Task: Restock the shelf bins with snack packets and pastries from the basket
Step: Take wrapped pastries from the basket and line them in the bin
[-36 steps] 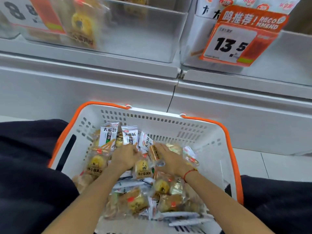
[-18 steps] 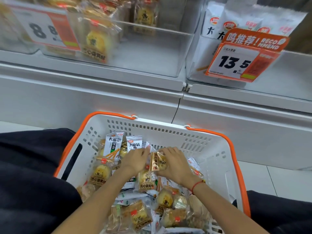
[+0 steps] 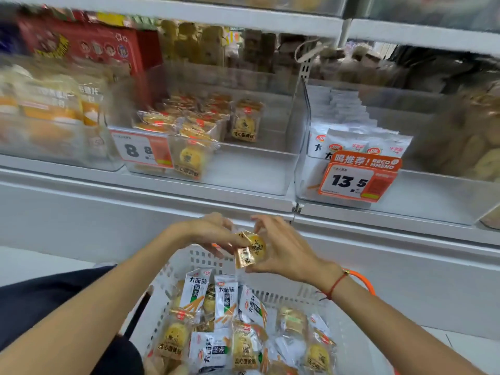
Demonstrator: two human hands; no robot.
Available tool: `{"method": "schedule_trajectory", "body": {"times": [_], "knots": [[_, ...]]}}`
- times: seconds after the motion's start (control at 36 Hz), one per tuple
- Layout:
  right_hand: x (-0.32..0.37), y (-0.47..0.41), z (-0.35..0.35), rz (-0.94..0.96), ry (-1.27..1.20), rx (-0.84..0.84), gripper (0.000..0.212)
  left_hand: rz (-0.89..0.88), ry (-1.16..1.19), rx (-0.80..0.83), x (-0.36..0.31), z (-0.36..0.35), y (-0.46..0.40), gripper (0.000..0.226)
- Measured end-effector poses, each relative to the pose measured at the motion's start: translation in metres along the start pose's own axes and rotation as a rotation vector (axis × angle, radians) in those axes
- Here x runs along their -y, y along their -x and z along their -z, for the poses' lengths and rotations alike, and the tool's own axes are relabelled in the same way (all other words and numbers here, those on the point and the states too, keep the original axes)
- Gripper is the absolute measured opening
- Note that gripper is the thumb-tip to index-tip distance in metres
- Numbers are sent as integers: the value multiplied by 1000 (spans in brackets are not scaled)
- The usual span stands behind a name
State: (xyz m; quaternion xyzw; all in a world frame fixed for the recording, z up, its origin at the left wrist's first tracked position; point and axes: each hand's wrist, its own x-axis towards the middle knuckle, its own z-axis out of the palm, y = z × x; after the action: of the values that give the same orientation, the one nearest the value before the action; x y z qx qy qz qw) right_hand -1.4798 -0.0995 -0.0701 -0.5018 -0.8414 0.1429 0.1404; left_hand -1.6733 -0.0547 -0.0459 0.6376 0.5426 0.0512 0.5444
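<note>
Wrapped pastry (image 3: 251,250) pinched between left hand (image 3: 213,234) and right hand (image 3: 281,250), held above the far rim of the white basket (image 3: 349,345), below the shelf edge, clear pastry bin (image 3: 243,171) above with bare floor at its right, basket packed with snack packets (image 3: 226,296)

Pastry bin (image 3: 243,174): open top, right half bare, free entry; wrapped pastries (image 3: 189,123) crowd the left half, price tag (image 3: 142,151) on its front wall. Clear divider (image 3: 301,125) separates the neighbouring bin. Snack-packet bin (image 3: 433,196): white packets (image 3: 349,136) fill left side, orange tag (image 3: 359,177) fronts it. Upper shelf edge (image 3: 216,14) limits headroom.
</note>
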Motion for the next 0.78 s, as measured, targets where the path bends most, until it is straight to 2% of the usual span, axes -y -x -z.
{"method": "schedule_trajectory", "body": {"times": [0.17,0.28,0.33,0.39,0.47,0.56,0.61,0.67,0.72,0.78], "knots": [[34,-16,49,130,-64,-19,95,-27,-20,30,-31,39,39,13],[55,-20,76,40,-276,-249,81,-110,143,-18,-45,70,68,32],[65,-22,86,-35,-339,-362,73,-201,248,-37,-51,81,81,34],[74,-25,96,-113,-404,-385,67,-309,311,-63,-58,84,87,34],[82,-36,110,-147,-537,-409,44,-441,325,-137,-65,81,83,43],[79,-52,128,-128,-594,-472,34,-497,297,-297,-73,84,71,32],[74,-65,138,-142,-591,-493,33,-506,195,-492,-76,95,61,22],[68,-77,143,-159,-553,-521,32,-525,-102,-692,-78,108,54,25],[65,-88,142,-172,-523,-542,31,-457,-404,-874,-80,117,50,25],[63,-99,139,-193,-443,-559,32,-431,-496,-921,-78,126,45,20]]}}
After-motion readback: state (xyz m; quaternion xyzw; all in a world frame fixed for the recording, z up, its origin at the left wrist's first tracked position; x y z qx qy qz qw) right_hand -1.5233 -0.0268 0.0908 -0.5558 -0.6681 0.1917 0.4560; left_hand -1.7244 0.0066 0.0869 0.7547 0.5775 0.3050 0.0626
